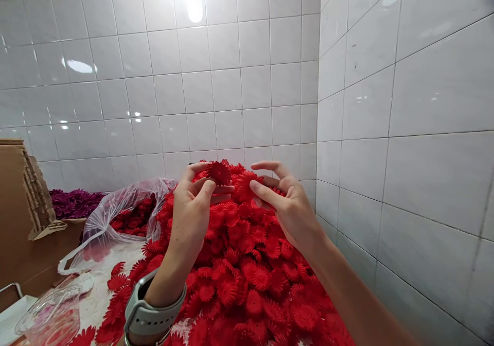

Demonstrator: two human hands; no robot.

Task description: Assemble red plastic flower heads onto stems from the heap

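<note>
My left hand (195, 194) pinches a dark red artificial flower head (219, 173) between thumb and fingers; a watch (154, 307) is on that wrist. Just to the right, my right hand (283, 196) grips a brighter red petal piece (245, 185) between thumb and fingers, its index finger raised. The two pieces are held close together, slightly apart. Beneath and behind both hands rises a large heap of loose red petal pieces (252, 274), with fringed round edges.
Left of the heap lies a clear plastic bag (102, 217) with darker red flowers inside. Purple flowers (75, 203) sit behind a cardboard box (15, 202). A clear plastic tub (52, 315) stands at the lower left. White tiled walls (432, 181) close off the back and right.
</note>
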